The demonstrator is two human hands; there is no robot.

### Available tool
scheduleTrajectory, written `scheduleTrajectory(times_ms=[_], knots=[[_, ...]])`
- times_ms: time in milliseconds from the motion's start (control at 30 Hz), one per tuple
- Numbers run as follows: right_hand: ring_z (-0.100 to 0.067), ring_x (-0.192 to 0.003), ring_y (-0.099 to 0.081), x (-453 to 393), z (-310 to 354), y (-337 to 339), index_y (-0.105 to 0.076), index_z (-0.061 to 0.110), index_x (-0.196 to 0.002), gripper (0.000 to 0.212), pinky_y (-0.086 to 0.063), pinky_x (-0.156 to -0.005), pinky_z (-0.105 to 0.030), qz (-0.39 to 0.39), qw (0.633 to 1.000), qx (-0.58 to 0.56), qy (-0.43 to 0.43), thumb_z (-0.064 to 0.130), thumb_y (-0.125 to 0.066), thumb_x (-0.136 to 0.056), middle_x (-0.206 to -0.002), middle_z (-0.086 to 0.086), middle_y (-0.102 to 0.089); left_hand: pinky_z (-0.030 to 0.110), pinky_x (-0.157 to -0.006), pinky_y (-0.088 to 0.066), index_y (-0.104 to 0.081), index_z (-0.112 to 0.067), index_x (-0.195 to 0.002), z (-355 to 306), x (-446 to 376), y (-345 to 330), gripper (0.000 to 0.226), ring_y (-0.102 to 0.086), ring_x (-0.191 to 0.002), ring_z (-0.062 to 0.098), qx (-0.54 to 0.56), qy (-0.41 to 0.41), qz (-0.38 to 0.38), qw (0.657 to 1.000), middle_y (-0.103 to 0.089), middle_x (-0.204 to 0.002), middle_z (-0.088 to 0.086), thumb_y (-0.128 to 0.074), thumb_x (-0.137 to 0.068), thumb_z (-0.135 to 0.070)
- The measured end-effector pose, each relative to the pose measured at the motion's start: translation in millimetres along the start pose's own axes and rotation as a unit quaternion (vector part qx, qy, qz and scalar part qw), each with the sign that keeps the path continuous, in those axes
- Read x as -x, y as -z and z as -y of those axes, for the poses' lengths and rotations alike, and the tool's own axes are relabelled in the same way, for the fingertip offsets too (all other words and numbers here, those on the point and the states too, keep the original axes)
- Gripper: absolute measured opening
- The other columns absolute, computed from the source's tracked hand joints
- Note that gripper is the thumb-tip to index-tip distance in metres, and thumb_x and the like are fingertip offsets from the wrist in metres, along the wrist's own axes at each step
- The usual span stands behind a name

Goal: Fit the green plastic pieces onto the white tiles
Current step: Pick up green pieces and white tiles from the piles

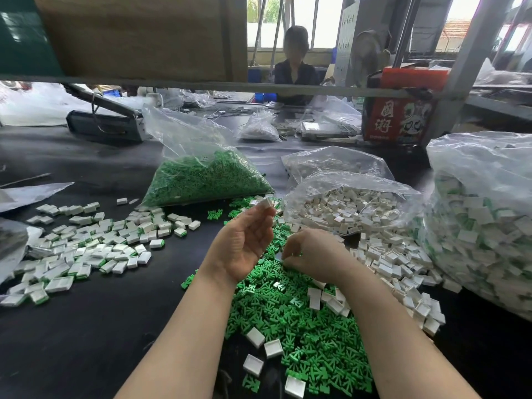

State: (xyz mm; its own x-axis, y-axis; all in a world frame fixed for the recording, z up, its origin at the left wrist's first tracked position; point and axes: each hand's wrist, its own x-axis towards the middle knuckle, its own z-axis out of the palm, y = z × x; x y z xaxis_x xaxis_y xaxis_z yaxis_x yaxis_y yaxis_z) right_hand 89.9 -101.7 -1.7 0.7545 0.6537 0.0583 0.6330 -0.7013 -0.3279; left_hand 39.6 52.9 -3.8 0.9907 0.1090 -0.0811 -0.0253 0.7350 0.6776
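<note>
— What did the left hand (244, 243) have?

— A white tile (267, 203), pinched at the fingertips, palm turned up, raised above the heap of loose green plastic pieces (302, 321).

— And the right hand (311, 254)?

— Just beside the left one, knuckles up, fingers curled down into that green heap. Whether they gripped a piece, I could not tell.

— Where were the other tiles?

— Loose white tiles (397, 263) lay right of the right hand, spilling from an open clear bag (345, 208). Fitted tiles with green edges (95, 243) were spread well left of the left hand. A bag of green pieces (201, 177) sat beyond both hands.
</note>
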Motion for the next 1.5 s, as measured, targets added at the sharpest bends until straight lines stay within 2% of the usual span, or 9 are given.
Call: scheduleTrajectory(times_ms=[200,300,367,467,600,833,1000,1267,1500], knots=[[-0.015,-0.082,-0.064,-3.5,-0.8,-5.0,-0.07,0.012,-0.096,0.017,-0.056,-0.08,-0.032,-0.019,0.999,0.025,-0.031,0.017,-0.054,-0.094,-0.093,-0.001,-0.07,0.019,-0.055,-0.055,-0.069,-0.012,-0.083,1.0,-0.8,2.2,0.006,-0.067,-0.06,0.008,-0.037,-0.009,-0.041,0.998,-0.073,-0.076,0.002,-0.068,-0.079,-0.016],[-0.012,-0.072,-0.062,-2.9,-2.9,-4.9,-0.066,0.011,-0.095,0.01,-0.057,-0.069,-0.025,-0.062,0.984,-0.15,-0.07,0.015,-0.057,-0.096,-0.088,-0.002,-0.068,0.018,-0.054,-0.054,-0.067,-0.013,-0.083,1.8,-1.8,2.2,0.002,-0.064,-0.057,0.006,-0.046,-0.013,-0.047,0.998,-0.069,-0.071,0.0,-0.066,-0.082,-0.014],[-0.01,-0.068,-0.06,-0.5,-2.4,0.9,-0.066,0.011,-0.097,0.007,-0.052,-0.059,-0.019,-0.097,0.94,-0.316,-0.089,0.012,-0.06,-0.095,-0.088,-0.006,-0.069,0.019,-0.054,-0.055,-0.067,-0.012,-0.083,2.7,-2.0,2.0,0.007,-0.065,-0.056,0.007,-0.049,-0.015,-0.046,0.998,-0.069,-0.07,0.0,-0.068,-0.077,-0.014],[-0.008,-0.07,-0.061,2.4,-1.3,11.0,-0.068,0.011,-0.102,0.013,-0.049,-0.061,-0.019,-0.107,0.839,-0.525,-0.095,0.005,-0.06,-0.093,-0.087,-0.005,-0.069,0.021,-0.055,-0.056,-0.065,-0.01,-0.086,3.5,-2.0,2.1,0.016,-0.068,-0.06,0.01,-0.048,-0.017,-0.031,0.998,-0.072,-0.074,0.004,-0.069,-0.071,-0.014],[-0.01,-0.068,-0.057,4.0,0.9,17.2,-0.068,0.006,-0.104,0.018,-0.044,-0.065,-0.025,-0.085,0.77,-0.63,-0.056,-0.001,-0.061,-0.089,-0.082,-0.005,-0.068,0.023,-0.058,-0.057,-0.061,-0.008,-0.093,4.7,-3.6,2.4,0.017,-0.072,-0.068,0.015,-0.051,-0.024,-0.024,0.998,-0.075,-0.083,0.011,-0.066,-0.077,-0.007],[-0.02,-0.076,-0.051,3.9,3.9,18.5,-0.068,0.009,-0.108,0.028,-0.042,-0.07,-0.031,-0.103,0.761,-0.639,-0.034,-0.007,-0.062,-0.085,-0.08,-0.008,-0.061,0.023,-0.062,-0.058,-0.062,-0.006,-0.101,4.3,-0.9,-3.4,0.032,-0.072,-0.071,0.015,-0.089,-0.026,-0.026,0.995,-0.074,-0.084,0.009,-0.071,-0.071,-0.012],[-0.016,-0.071,-0.055,2.3,5.0,17.9,-0.07,0.006,-0.1,0.017,-0.043,-0.065,-0.028,-0.143,0.746,-0.649,-0.043,-0.002,-0.065,-0.085,-0.082,-0.009,-0.069,0.022,-0.059,-0.056,-0.066,-0.006,-0.1,4.7,2.3,-7.4,0.039,-0.072,-0.072,0.015,-0.126,-0.047,-0.044,0.99,-0.075,-0.082,0.008,-0.076,-0.064,-0.017],[-0.015,-0.066,-0.059,-1.4,1.3,13.2,-0.068,0.005,-0.095,0.008,-0.044,-0.058,-0.023,-0.194,0.709,-0.676,-0.06,0.005,-0.066,-0.088,-0.083,-0.011,-0.071,0.022,-0.06,-0.057,-0.074,-0.014,-0.081,7.0,5.3,-14.8,0.019,-0.073,-0.07,0.016,-0.199,-0.088,-0.041,0.975,-0.076,-0.081,0.01,-0.077,-0.063,-0.021],[-0.012,-0.067,-0.06,-3.3,0.6,7.6,-0.071,0.011,-0.09,0.005,-0.045,-0.06,-0.025,-0.226,0.747,-0.623,-0.051,0.011,-0.072,-0.085,-0.081,-0.006,-0.073,0.021,-0.06,-0.056,-0.074,-0.013,-0.081,10.3,4.7,-14.8,0.005,-0.072,-0.069,0.016,-0.243,-0.111,-0.056,0.962,-0.075,-0.081,0.012,-0.077,-0.077,-0.013]])
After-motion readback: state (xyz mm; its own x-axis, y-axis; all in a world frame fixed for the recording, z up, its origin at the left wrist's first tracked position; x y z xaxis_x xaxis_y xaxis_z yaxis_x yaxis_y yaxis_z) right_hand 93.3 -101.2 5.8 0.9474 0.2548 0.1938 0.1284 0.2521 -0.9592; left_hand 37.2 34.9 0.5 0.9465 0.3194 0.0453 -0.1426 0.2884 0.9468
